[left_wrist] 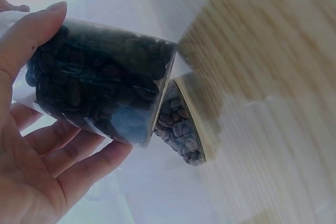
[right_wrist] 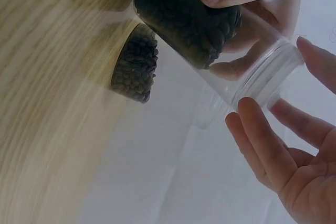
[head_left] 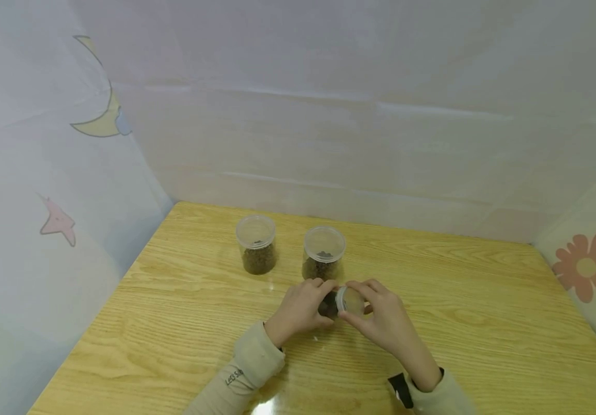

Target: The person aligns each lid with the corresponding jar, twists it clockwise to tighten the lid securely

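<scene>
A clear plastic jar point(right_wrist: 184, 22) partly filled with dark coffee beans is held tilted on its side, above the table. My left hand point(head_left: 300, 308) grips its body, thumb on one side and fingers around the other. At the other end, my right hand point(head_left: 383, 317) holds the clear ridged lid point(right_wrist: 270, 74) by its rim, with thumb and fingers spread around it. The lid sits at the jar's mouth. Just behind the hands stands a second jar of beans point(head_left: 323, 253), upright with a clear lid; its lower part shows past the held jar in both wrist views.
Another upright, lidded bean jar point(head_left: 256, 248) stands to the left of the second one. The wood-grain table point(head_left: 184, 323) ends at a pale cloth wall point(head_left: 329, 144) behind. Cloth with printed shapes also hangs along the left and right sides.
</scene>
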{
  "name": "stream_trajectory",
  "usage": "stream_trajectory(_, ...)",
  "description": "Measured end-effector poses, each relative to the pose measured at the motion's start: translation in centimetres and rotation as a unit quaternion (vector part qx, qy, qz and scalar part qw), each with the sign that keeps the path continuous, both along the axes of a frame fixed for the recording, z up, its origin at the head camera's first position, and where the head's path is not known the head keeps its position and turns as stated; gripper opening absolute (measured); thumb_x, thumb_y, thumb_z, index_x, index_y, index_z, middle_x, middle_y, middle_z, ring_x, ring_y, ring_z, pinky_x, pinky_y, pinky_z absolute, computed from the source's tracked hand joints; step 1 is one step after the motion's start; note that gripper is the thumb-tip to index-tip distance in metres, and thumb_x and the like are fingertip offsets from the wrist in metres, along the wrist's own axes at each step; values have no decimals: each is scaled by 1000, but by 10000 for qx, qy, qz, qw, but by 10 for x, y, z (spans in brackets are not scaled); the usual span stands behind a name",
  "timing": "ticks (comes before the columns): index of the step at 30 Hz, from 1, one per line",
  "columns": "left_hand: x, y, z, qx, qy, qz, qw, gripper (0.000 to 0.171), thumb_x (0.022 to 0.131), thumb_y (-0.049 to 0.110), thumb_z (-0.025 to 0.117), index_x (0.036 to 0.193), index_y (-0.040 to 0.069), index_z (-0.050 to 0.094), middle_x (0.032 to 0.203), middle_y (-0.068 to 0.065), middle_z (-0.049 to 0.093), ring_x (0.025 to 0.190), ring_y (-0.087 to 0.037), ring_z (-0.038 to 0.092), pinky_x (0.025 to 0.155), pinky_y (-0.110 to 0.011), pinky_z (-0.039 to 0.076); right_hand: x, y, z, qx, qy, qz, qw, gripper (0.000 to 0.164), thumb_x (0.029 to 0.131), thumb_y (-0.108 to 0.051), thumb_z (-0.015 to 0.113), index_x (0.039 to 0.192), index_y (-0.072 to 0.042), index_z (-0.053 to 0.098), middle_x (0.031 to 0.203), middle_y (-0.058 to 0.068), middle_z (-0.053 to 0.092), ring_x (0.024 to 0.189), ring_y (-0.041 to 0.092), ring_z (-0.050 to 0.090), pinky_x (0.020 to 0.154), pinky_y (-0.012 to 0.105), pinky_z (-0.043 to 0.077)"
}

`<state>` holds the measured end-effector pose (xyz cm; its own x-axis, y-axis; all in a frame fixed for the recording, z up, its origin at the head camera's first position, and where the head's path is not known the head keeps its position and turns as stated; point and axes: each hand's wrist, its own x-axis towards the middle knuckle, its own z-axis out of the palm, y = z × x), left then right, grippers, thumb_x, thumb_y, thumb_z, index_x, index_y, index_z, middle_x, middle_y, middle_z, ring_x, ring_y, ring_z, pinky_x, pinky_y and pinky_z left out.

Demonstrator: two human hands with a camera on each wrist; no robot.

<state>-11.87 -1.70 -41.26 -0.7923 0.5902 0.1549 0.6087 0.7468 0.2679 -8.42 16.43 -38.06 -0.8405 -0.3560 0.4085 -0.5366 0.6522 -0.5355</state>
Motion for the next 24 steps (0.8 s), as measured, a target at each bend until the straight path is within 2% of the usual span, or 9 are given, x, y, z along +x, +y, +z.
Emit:
stream_trajectory(7,0,0,0,-46,59,-1,10000,69,67,39,79,124,14,52,105,-3,61,90,-16,59,70,-27,51,1,-2,1,-74,-160,-166,9997,46,66,-15,81,106,0,64,86,7,59,66,23,61,51,11,45)
stream_trajectory(15,-1,1,1,-103,32,-13,9999,69,67,40,79,125,15,51,106,-2,61,90,-16,59,71,-27,51,-1,1,1,70,-131,-29,9999,47,68,-18,80,108,0,63,91,8,59,67,21,61,52,11,46)
stream_trajectory(19,-2,1,1,-124,-18,-24,9999,69,67,40,79,125,15,51,107,-2,61,92,-16,59,71,-27,51,-3,5,0,293,215,220,9991,48,70,-19,79,110,1,61,97,11,59,69,21,61,53,17,49)
stream_trajectory(24,-3,0,1,-80,-135,-41,9999,69,67,40,79,126,15,51,108,-2,60,92,-15,58,71,-27,50,-5,10,0,653,637,564,9942,55,66,-18,82,114,-2,60,107,13,59,89,27,61,68,34,53)
